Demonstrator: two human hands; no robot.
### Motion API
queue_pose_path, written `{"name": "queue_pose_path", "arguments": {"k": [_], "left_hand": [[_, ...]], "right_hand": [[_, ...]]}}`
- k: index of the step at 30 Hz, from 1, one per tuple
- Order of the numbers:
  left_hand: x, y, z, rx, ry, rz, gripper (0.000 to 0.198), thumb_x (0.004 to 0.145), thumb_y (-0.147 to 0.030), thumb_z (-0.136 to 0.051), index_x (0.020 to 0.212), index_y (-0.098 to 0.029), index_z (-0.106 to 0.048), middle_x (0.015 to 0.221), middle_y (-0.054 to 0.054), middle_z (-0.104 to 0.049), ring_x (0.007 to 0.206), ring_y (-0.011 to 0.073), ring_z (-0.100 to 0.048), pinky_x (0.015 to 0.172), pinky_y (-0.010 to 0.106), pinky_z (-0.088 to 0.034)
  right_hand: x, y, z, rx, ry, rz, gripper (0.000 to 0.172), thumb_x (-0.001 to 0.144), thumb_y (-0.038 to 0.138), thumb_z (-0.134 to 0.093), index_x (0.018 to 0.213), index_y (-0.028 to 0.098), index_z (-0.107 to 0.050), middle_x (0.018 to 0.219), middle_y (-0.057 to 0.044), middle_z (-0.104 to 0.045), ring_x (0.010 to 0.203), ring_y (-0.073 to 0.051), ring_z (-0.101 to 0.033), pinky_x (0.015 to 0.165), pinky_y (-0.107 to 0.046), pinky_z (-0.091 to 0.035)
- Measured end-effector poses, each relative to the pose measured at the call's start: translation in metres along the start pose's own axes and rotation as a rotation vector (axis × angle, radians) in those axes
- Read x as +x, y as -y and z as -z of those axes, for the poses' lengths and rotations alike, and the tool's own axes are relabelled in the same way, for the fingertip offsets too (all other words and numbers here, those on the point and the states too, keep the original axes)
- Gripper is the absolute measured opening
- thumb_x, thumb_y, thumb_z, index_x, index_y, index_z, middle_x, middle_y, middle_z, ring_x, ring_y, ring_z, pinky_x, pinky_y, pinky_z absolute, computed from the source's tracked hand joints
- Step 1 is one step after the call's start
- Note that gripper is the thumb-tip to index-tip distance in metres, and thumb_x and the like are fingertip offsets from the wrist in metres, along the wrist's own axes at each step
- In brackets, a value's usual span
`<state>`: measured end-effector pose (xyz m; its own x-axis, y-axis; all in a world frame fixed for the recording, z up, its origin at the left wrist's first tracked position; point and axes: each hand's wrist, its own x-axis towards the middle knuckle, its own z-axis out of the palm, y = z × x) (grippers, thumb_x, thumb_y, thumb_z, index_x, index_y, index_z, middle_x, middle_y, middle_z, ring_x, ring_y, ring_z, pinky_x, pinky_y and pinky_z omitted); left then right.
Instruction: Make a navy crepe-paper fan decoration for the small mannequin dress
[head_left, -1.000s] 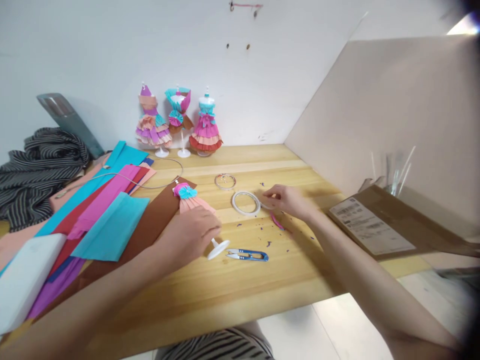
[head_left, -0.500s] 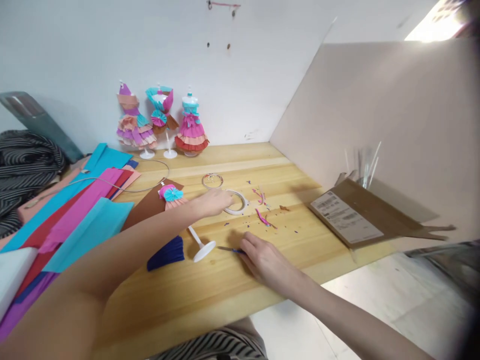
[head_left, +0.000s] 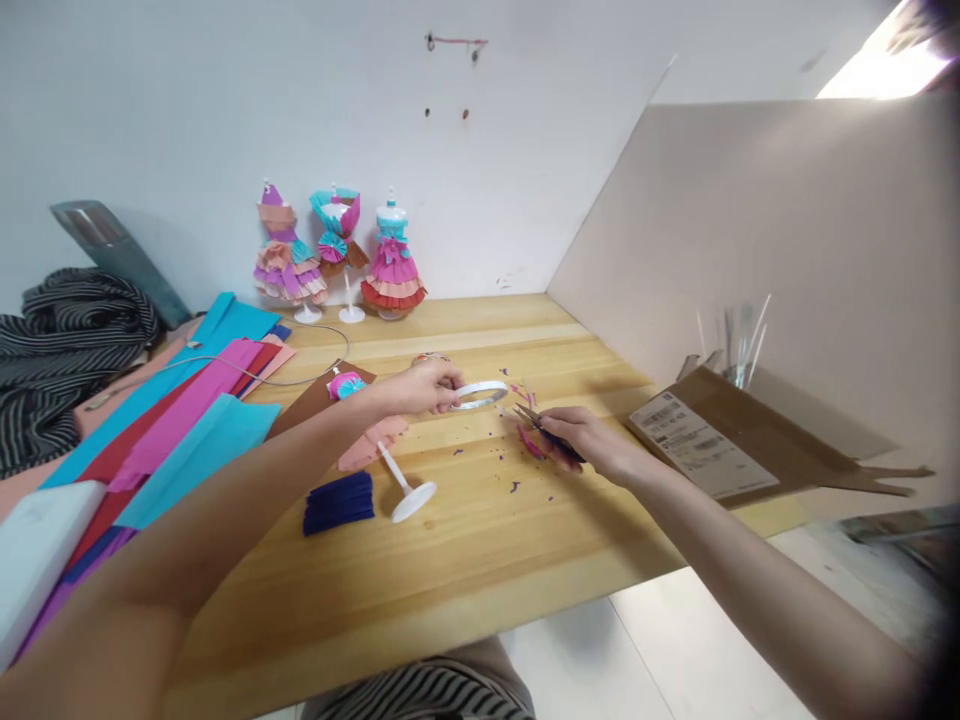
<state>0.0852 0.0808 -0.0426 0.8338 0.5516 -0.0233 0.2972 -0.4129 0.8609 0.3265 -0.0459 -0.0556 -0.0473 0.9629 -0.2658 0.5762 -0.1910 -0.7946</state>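
Note:
Between the fingers of my left hand (head_left: 431,388) is a white roll of tape (head_left: 484,394), tilted and lifted off the wooden table. My right hand (head_left: 581,437) grips a pair of scissors (head_left: 551,436) with dark blue handles, their blades pointing toward the tape. Under my left forearm lies a small white dress stand (head_left: 409,492) on its side, wearing a pink, blue and peach paper dress (head_left: 373,440); my arm hides part of it. A pleated dark blue paper piece (head_left: 339,502) lies beside the stand.
Three upright stands with paper dresses (head_left: 392,260) line the wall. Coloured crepe sheets (head_left: 195,440) and a thin cable (head_left: 300,381) cover the left side. Pink and purple scraps (head_left: 531,442) lie near my hands. A cardboard box (head_left: 720,425) holding clear sticks stands on the right.
My left hand has picked the tape roll up from the table. My right hand has lifted the scissors and moved right and farther from me. The view has shifted slightly.

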Motion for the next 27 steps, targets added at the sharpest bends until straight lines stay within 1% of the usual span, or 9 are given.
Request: {"name": "queue_pose_path", "arguments": {"k": [3,5,8,12,17,19,21,23,27], "left_hand": [[-0.004,-0.002,0.005,-0.115,-0.065,0.011,0.004,0.079,-0.014,-0.054,0.078,-0.013,-0.058,0.069,0.001,-0.064,0.055,0.0087,-0.057,0.055,0.02,-0.047],[-0.006,-0.002,0.009,-0.168,-0.13,0.021,0.004,0.079,-0.013,-0.056,0.08,-0.012,-0.059,0.067,0.001,-0.064,0.054,0.0073,-0.056,0.054,0.019,-0.046],[-0.009,-0.003,0.016,-0.216,-0.236,0.047,0.003,0.078,-0.01,-0.058,0.08,-0.011,-0.06,0.064,0.0,-0.063,0.052,0.0062,-0.054,0.052,0.017,-0.045],[-0.014,-0.005,0.02,-0.249,-0.366,0.081,0.002,0.078,-0.01,-0.06,0.078,-0.012,-0.059,0.065,0.002,-0.065,0.052,0.0061,-0.054,0.049,0.016,-0.044],[-0.026,-0.007,0.02,-0.261,-0.466,0.099,0.004,0.075,-0.01,-0.062,0.078,-0.013,-0.06,0.065,0.0,-0.064,0.052,0.0057,-0.054,0.049,0.015,-0.044],[-0.032,-0.008,0.02,-0.262,-0.482,0.108,0.005,0.074,-0.011,-0.063,0.078,-0.013,-0.061,0.063,-0.001,-0.063,0.052,0.0061,-0.054,0.048,0.015,-0.044],[-0.038,-0.009,0.021,-0.265,-0.489,0.114,0.005,0.073,-0.012,-0.062,0.078,-0.012,-0.062,0.065,0.0,-0.064,0.052,0.0062,-0.054,0.048,0.016,-0.045],[-0.044,-0.012,0.022,-0.27,-0.486,0.12,0.006,0.073,-0.012,-0.062,0.079,-0.012,-0.062,0.068,0.0,-0.065,0.051,0.006,-0.054,0.048,0.017,-0.045],[-0.053,-0.02,0.021,-0.289,-0.446,0.129,0.004,0.073,-0.013,-0.064,0.076,-0.012,-0.062,0.066,-0.001,-0.064,0.05,0.0054,-0.054,0.048,0.016,-0.046]], "right_hand": [[0.011,-0.001,0.0,-0.087,-0.031,-0.011,0.035,0.084,0.043,-0.04,0.064,0.018,-0.057,0.049,-0.002,-0.053,0.04,-0.014,-0.046,0.041,-0.028,-0.036],[0.018,-0.005,0.007,-0.174,-0.129,0.003,0.033,0.083,0.043,-0.045,0.07,0.017,-0.061,0.056,-0.003,-0.059,0.047,-0.015,-0.051,0.046,-0.028,-0.037],[0.036,-0.019,0.029,-0.311,-0.315,0.027,0.028,0.082,0.043,-0.057,0.081,0.016,-0.066,0.072,-0.005,-0.066,0.065,-0.019,-0.058,0.056,-0.028,-0.039],[0.069,-0.05,0.058,-0.436,-0.416,-0.055,0.028,0.089,0.037,-0.057,0.076,0.014,-0.065,0.067,-0.003,-0.064,0.066,-0.019,-0.06,0.06,-0.03,-0.044],[0.097,-0.088,0.069,-0.536,-0.555,-0.114,0.03,0.094,0.039,-0.058,0.109,0.014,-0.064,0.105,-0.009,-0.068,0.093,-0.021,-0.066,0.085,-0.042,-0.054],[0.095,-0.097,0.067,-0.555,-0.614,-0.07,0.037,0.095,0.039,-0.052,0.117,0.011,-0.063,0.116,-0.019,-0.066,0.109,-0.029,-0.063,0.095,-0.048,-0.05],[0.083,-0.104,0.061,-0.567,-0.662,-0.001,0.048,0.095,0.039,-0.043,0.127,0.007,-0.059,0.133,-0.026,-0.057,0.128,-0.036,-0.052,0.107,-0.051,-0.041],[0.063,-0.112,0.049,-0.572,-0.68,0.071,0.057,0.096,0.04,-0.035,0.141,0.006,-0.046,0.152,-0.023,-0.04,0.143,-0.034,-0.035,0.116,-0.05,-0.031],[0.023,-0.127,0.012,-0.595,-0.549,0.172,0.072,0.094,0.05,-0.035,0.153,0.01,-0.026,0.159,-0.02,-0.03,0.148,-0.033,-0.026,0.117,-0.05,-0.03]]}}
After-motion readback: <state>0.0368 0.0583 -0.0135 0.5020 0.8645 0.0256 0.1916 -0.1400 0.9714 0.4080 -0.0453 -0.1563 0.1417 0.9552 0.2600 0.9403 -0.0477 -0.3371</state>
